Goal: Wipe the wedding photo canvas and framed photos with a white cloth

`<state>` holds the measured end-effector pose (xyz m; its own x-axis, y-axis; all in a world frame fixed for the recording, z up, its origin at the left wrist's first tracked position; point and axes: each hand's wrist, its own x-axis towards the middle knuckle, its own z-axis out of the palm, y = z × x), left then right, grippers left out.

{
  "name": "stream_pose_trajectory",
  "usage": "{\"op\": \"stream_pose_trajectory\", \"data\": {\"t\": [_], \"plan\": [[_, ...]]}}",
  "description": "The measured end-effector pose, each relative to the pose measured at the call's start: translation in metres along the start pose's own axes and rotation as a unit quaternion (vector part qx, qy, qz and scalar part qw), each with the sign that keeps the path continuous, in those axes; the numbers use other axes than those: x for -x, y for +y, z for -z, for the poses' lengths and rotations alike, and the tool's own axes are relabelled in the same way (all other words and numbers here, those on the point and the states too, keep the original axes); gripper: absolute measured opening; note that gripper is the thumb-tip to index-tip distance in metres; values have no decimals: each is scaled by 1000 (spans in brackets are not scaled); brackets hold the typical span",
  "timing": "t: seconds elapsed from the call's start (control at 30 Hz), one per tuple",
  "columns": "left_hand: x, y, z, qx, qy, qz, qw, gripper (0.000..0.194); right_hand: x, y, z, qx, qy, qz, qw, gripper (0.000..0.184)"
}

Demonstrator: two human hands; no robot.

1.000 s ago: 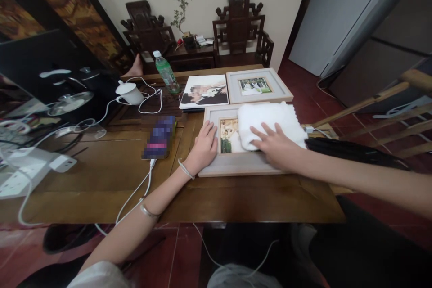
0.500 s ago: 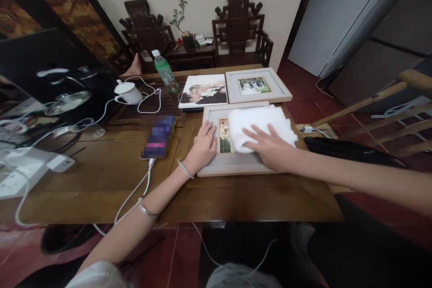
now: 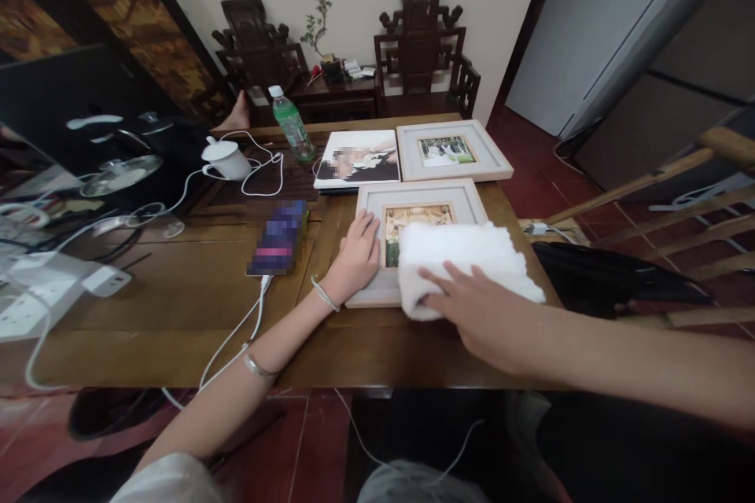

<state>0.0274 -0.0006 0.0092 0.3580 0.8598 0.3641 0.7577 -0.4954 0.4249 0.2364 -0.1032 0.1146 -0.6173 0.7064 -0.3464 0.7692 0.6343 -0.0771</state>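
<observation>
On the table lies a pale wood picture frame [image 3: 425, 192], a small photo showing behind it, partly covered. My left hand [image 3: 357, 255] rests flat on the frame's left border, fingers stretched out. A folded white towel [image 3: 472, 240] covers the lower right of the frame and hangs past its near edge. My right hand [image 3: 472, 306] presses on the towel with fingers spread, holding it; the thumb side is partly hidden in the folds. Behind are a second picture frame [image 3: 489, 161] and a white-edged photo panel [image 3: 354, 137].
Left of the frame lies a phone [image 3: 280, 236] on a charging cable. A green-labelled bottle [image 3: 292, 126], a white lidded cup [image 3: 227, 161] and a power strip [image 3: 35, 295] stand on the table [image 3: 177, 330]. Another person's foot [image 3: 236, 114] shows behind.
My right hand has pulled the towel toward me, down the frame to its near edge, uncovering more of the photo. My left hand has stayed on the frame's left border.
</observation>
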Motion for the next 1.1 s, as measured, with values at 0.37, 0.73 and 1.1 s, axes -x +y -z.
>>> {"op": "stream_pose_trajectory", "data": {"t": [0.37,0.73,1.1], "plan": [[0,-2,-1,-6,-2,-9,1000,41,-48,53,-18,54,115,17,992,63],[1,-2,-1,8,2,-3,1000,39,-62,51,-12,63,99,-22,993,60],[-6,8,10,179,40,70,981,51,-41,-13,-5,38,61,100,992,51]]}}
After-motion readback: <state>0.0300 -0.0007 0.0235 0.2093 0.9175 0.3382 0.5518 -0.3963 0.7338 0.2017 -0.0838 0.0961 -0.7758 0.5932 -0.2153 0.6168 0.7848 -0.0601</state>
